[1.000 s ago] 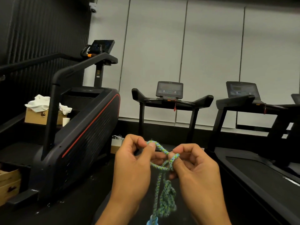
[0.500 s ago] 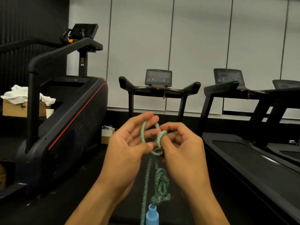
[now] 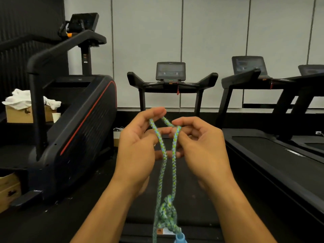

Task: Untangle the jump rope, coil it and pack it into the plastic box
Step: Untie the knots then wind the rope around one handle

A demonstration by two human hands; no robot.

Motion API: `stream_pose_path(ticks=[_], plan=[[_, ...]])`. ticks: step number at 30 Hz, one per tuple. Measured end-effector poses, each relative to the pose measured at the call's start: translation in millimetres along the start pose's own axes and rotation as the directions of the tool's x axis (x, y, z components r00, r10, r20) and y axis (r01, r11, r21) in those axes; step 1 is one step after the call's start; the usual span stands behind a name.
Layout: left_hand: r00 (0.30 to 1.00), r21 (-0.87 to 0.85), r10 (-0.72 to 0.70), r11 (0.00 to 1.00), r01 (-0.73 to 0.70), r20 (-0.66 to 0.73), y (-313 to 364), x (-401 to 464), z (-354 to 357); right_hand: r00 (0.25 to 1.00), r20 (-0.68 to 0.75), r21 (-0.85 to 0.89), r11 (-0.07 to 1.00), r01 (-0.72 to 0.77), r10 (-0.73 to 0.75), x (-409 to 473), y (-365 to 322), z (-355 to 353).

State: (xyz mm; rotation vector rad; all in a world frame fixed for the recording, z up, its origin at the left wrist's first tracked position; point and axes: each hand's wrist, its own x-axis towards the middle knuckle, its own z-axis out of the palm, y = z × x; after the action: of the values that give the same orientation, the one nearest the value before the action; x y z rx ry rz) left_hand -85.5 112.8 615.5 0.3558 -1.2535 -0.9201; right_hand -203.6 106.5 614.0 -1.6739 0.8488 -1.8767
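From the head camera, both hands are raised in the middle of the frame with the jump rope (image 3: 164,155) strung between them. The left hand (image 3: 138,151) pinches a strand of the green-and-blue braided rope between thumb and fingers near 12 o'clock of the hands — its grip is clenched on the rope. The right hand (image 3: 201,148), just beside it at 3 o'clock, has its fingers curled round the other strand, so its grip is also grasping the rope. The rope forms a narrow loop across the two hands, and its two strands drop side by side toward 6 o'clock.

Below the wrists, near the bottom edge, the strands run into a tight knot (image 3: 167,216). Directly under the knot, at 6 o'clock, the top of a light blue handle (image 3: 180,239) shows, cut off by the frame.

Behind the hands at 12 o'clock stands a treadmill (image 3: 171,81) with a dark screen, against a pale panelled wall (image 3: 210,41). A second treadmill (image 3: 263,95) sits at 3 o'clock, its black belt reaching toward the lower right. At 9 o'clock is a black stair climber (image 3: 78,120) with a red trim line — and beyond it, at the far left, a cardboard box (image 3: 19,114) topped with white cloth (image 3: 21,99) and a paper cup (image 3: 56,117) beside it.
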Motion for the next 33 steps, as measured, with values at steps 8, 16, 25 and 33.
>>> stream_pose_path(ticks=[8, 16, 25, 33], plan=[[0.999, 0.136, 0.042, 0.99, -0.042, 0.0, 4.8, 2.1, -10.0, 0.998, 0.01, 0.075, 0.996, -0.056, 0.056, 0.1, -7.1, 2.7], [0.993, 0.602, 0.11, 0.796, -0.061, -0.046, 7.5, 3.1, -20.6, 0.996, 0.067, 0.129, 0.989, -0.066, 0.058, -5.7, -12.1, 3.3], [0.984, 0.802, 0.141, 0.573, -0.168, 0.106, 8.7, -3.6, -12.5, 0.997, 0.07, -0.144, 0.989, 0.021, -0.011, -5.0, -4.8, 1.8], [0.982, 0.889, 0.169, 0.433, -0.15, 0.083, 13.4, -5.1, -14.5, 0.987, 0.123, -0.255, 0.965, -0.066, 0.1, -6.7, -6.9, -2.9]])
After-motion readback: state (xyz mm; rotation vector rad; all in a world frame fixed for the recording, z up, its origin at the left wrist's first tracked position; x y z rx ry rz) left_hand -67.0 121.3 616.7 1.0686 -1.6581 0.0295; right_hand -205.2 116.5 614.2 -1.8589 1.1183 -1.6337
